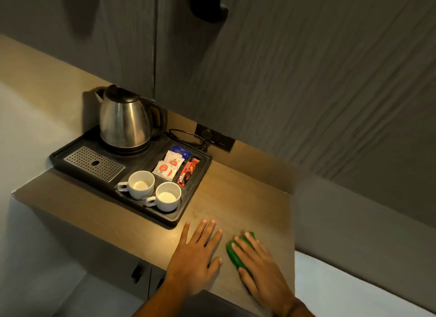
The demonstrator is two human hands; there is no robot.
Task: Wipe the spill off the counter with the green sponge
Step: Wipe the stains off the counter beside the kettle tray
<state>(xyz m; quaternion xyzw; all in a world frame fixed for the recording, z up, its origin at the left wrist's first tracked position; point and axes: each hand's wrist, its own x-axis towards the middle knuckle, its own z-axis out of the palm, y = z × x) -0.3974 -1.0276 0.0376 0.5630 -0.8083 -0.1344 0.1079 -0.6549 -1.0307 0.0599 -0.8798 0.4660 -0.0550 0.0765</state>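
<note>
- The right hand (262, 267) lies palm-down on the green sponge (236, 251), fingers spread over its top and pressing it to the counter (247, 198); the sponge shows at the hand's left edge and beyond the fingertips.
- The left hand (195, 257) rests flat and open on the counter just left of the sponge, holding nothing.
- A few small wet glints (173, 237) sit by the left hand's little finger.
- Behind the hands, a black tray (70, 155) holds a kettle (125, 121), two white cups (153, 192) and sachets (171, 167).

Wooden counter (236, 194): tray (70, 162), sponge (232, 251), perhaps spill (173, 237)
</note>
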